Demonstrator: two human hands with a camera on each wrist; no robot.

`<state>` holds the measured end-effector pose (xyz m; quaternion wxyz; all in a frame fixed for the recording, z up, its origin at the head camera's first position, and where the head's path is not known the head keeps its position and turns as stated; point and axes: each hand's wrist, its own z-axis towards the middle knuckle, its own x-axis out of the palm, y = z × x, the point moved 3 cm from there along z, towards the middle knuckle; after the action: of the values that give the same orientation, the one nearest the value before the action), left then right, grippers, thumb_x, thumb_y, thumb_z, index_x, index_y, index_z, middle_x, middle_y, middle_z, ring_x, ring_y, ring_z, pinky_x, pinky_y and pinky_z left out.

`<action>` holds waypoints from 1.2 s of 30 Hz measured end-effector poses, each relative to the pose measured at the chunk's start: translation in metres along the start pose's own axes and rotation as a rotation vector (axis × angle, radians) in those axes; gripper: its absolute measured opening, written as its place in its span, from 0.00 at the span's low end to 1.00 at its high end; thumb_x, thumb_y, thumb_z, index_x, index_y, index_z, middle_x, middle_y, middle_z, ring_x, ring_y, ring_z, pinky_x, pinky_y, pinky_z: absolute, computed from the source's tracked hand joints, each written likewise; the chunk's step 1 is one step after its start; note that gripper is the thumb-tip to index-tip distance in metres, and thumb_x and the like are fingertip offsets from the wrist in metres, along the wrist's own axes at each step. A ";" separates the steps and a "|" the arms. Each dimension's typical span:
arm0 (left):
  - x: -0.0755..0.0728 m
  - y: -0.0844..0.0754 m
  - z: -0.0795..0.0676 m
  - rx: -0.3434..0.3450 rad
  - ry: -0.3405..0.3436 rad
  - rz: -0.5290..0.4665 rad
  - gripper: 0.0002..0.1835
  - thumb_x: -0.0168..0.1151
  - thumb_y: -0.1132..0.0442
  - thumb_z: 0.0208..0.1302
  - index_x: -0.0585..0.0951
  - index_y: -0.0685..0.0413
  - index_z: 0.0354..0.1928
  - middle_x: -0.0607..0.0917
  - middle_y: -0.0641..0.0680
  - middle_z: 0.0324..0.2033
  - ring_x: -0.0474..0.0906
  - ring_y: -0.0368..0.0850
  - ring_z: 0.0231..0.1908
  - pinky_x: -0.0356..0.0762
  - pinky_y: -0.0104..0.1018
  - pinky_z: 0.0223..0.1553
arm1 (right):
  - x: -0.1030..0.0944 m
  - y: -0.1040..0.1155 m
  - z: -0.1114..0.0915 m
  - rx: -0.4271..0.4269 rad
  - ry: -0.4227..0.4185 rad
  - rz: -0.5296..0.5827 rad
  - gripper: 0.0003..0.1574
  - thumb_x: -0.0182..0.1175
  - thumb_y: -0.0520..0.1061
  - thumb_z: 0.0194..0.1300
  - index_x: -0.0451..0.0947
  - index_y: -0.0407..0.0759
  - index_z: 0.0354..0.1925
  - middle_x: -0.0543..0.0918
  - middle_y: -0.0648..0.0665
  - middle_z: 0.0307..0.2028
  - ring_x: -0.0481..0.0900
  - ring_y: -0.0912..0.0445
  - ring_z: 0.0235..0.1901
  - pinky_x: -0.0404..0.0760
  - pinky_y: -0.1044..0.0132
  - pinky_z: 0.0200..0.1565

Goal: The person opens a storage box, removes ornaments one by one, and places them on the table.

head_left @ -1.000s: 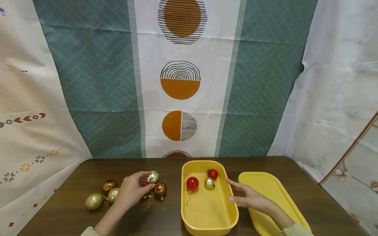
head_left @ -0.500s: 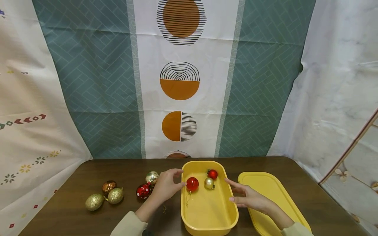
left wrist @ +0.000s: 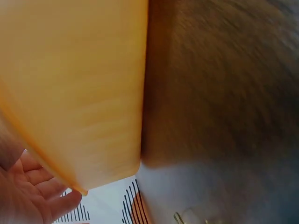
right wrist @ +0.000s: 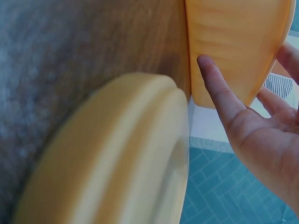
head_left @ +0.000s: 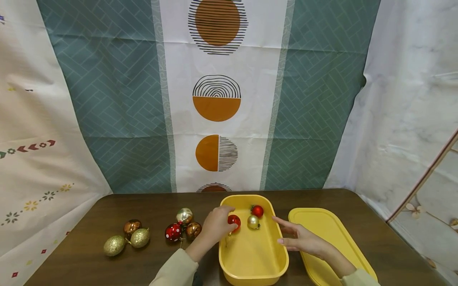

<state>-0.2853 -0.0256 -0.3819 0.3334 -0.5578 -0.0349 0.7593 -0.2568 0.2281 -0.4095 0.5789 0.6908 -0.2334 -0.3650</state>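
Note:
My left hand [head_left: 216, 223] reaches over the left rim of a yellow plastic box [head_left: 254, 254], its thumb and fingers spread about a shiny red bauble [head_left: 234, 222] inside. In the left wrist view the fingers [left wrist: 46, 182] are loosely bent beyond the box's edge, and the bauble is hidden there. A small red bauble [head_left: 257, 211] and a small pale gold one [head_left: 253, 222] lie further right in the box. My right hand [head_left: 304, 239] is at the box's right rim, thumb and fingers extended along the wall.
Left of the box sit a silver bauble [head_left: 184, 215], a red white-dotted one [head_left: 173, 232] and a copper one [head_left: 193, 230]. Further left are two gold glitter ornaments [head_left: 114, 245] and another copper bauble [head_left: 132, 226]. A yellow lid [head_left: 332, 238] lies on the right.
My left hand has moved right, from the silver, dotted and copper baubles to over the box's left rim, uncovering those baubles. My right hand has stayed in place.

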 end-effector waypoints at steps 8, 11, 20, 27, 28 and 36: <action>0.011 -0.004 0.005 -0.007 0.050 0.147 0.22 0.71 0.61 0.44 0.81 0.60 0.44 0.83 0.56 0.39 0.80 0.53 0.36 0.78 0.43 0.34 | 0.000 0.000 0.000 0.002 -0.007 -0.001 0.42 0.50 0.42 0.67 0.40 0.38 0.70 0.57 0.20 0.60 0.74 0.44 0.50 0.76 0.52 0.47; 0.013 -0.006 0.005 -0.004 0.056 0.197 0.20 0.71 0.61 0.43 0.82 0.59 0.41 0.83 0.55 0.35 0.80 0.51 0.33 0.78 0.42 0.31 | 0.000 -0.001 0.000 -0.004 0.000 0.009 0.42 0.50 0.42 0.67 0.40 0.38 0.70 0.57 0.20 0.60 0.74 0.44 0.50 0.76 0.52 0.47; 0.013 -0.009 0.005 0.009 0.046 0.246 0.11 0.71 0.62 0.43 0.81 0.57 0.29 0.77 0.50 0.23 0.74 0.44 0.22 0.72 0.35 0.20 | 0.001 0.000 0.000 -0.007 0.006 0.009 0.42 0.50 0.42 0.68 0.39 0.38 0.70 0.56 0.19 0.60 0.74 0.43 0.50 0.76 0.52 0.47; 0.007 -0.007 0.004 0.005 0.016 0.164 0.17 0.71 0.60 0.44 0.82 0.59 0.38 0.83 0.53 0.31 0.78 0.47 0.28 0.76 0.38 0.26 | 0.001 0.000 -0.001 -0.007 0.006 0.005 0.41 0.50 0.42 0.68 0.39 0.38 0.70 0.55 0.18 0.60 0.74 0.43 0.50 0.76 0.52 0.47; 0.005 -0.006 0.004 0.002 0.005 0.143 0.18 0.71 0.59 0.44 0.82 0.59 0.39 0.83 0.54 0.33 0.79 0.48 0.29 0.77 0.39 0.27 | 0.001 0.000 -0.001 -0.008 0.005 0.002 0.41 0.50 0.42 0.68 0.40 0.38 0.70 0.55 0.18 0.60 0.74 0.43 0.50 0.76 0.52 0.47; -0.022 0.003 -0.001 -0.029 -0.091 -0.027 0.22 0.72 0.57 0.45 0.82 0.60 0.43 0.83 0.57 0.38 0.79 0.50 0.36 0.79 0.41 0.36 | 0.000 0.000 0.000 -0.009 0.010 0.005 0.41 0.49 0.41 0.68 0.39 0.37 0.70 0.54 0.18 0.60 0.73 0.43 0.51 0.76 0.53 0.46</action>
<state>-0.2826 -0.0407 -0.3655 0.3334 -0.5270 -0.0685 0.7787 -0.2564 0.2281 -0.4094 0.5840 0.6893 -0.2305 -0.3614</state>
